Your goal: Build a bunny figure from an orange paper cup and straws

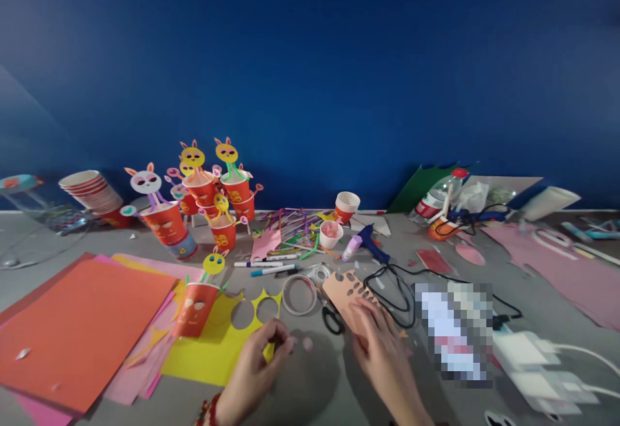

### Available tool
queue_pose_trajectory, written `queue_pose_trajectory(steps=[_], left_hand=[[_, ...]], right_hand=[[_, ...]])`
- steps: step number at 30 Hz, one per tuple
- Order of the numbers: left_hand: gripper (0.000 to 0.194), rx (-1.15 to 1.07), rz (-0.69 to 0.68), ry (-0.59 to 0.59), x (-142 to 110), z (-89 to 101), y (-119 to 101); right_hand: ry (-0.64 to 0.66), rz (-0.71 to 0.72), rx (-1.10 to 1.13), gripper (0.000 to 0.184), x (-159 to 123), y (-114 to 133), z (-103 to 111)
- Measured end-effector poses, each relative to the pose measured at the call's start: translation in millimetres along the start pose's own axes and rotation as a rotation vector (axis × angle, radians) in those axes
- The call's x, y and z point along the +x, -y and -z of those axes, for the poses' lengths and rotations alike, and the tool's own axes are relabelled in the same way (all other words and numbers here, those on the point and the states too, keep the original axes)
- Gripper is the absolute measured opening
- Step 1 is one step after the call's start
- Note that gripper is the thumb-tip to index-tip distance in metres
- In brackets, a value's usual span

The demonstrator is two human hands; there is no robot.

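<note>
My left hand [259, 365] is low in the middle with thumb and forefinger pinched together. Whatever is between those fingertips is too small to name. Just to their right a small pale pink paper disc [307, 344] lies on the table. Fingers stretched out, my right hand [380, 342] rests flat on a peach sheet of paper [339, 290] with several oval holes cut in it. Partly under that sheet are black-handled scissors [332, 320]. A roll of tape [299, 295] lies between and beyond my hands. Yellow paper [208, 365] with round cut-outs reaches under my left hand.
Red paper cups with animal-face figures [196, 310] stand at left, near orange sheets [87, 323]. Markers [274, 270], a glue stick [351, 248] and a blue glue gun [374, 245] lie farther back. A black cable [409, 313] and white chargers [527, 355] occupy the right.
</note>
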State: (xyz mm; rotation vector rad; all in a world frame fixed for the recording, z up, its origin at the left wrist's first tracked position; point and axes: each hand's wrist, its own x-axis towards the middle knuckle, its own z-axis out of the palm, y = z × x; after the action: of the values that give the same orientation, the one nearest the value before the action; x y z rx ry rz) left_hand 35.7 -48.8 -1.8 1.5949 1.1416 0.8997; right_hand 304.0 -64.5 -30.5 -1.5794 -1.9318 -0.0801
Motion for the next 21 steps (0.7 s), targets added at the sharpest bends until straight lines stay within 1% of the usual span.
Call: queue_pose_trajectory(steps=[2, 3, 6, 8, 9, 12, 14, 16, 18, 21], left_hand=[[0.023, -0.024, 0.019, 0.003, -0.1, -1.5, 1.5], [0.023, -0.034, 0.027, 0.003, -0.4, -2.6, 2.0], [0.022, -0.05, 0.044, 0.008, -1.1, -6.0, 2.6], [0.023, -0.056, 0.058, 0.015, -1.0, -6.9, 2.0], [0.023, -0.06, 0.064, 0.018, -0.7, -6.8, 1.3], [0.024, -0.082, 0.074, 0.011, 0.1, -4.6, -3.0], [0.025, -0.094, 0.077, 0.001, 0.3, -2.8, -6.4], [0.026, -0.097, 0.085, -0.003, 0.4, -1.6, -8.3], [0.026, -0.102, 0.087, 0.007, 0.7, -1.0, -7.0], [0.027, -0.111, 0.068, 0.009, 2.0, -2.1, 1.6]], right_hand=[[0.007, 0.037, -0.071, 0.051, -6.7, -11.5, -0.5], [0.001, 0.059, -0.095, 0.05, -8.9, -16.1, -1.0], [-0.069, 0.09, -0.162, 0.037, -8.8, -28.2, -3.1], [-0.128, 0.072, -0.188, 0.028, -4.0, -34.5, -5.0], [-0.138, 0.072, -0.184, 0.025, -1.0, -36.1, -6.1], [-0.081, 0.112, -0.143, 0.025, 7.6, -32.2, -11.1], [-0.025, 0.14, -0.119, 0.028, 11.0, -23.9, -16.2], [0.001, 0.152, -0.116, 0.032, 12.5, -15.5, -22.0], [-0.013, 0.168, -0.135, 0.038, 13.0, -10.1, -27.4], [-0.066, 0.173, -0.157, 0.044, 14.4, -7.5, -31.4]])
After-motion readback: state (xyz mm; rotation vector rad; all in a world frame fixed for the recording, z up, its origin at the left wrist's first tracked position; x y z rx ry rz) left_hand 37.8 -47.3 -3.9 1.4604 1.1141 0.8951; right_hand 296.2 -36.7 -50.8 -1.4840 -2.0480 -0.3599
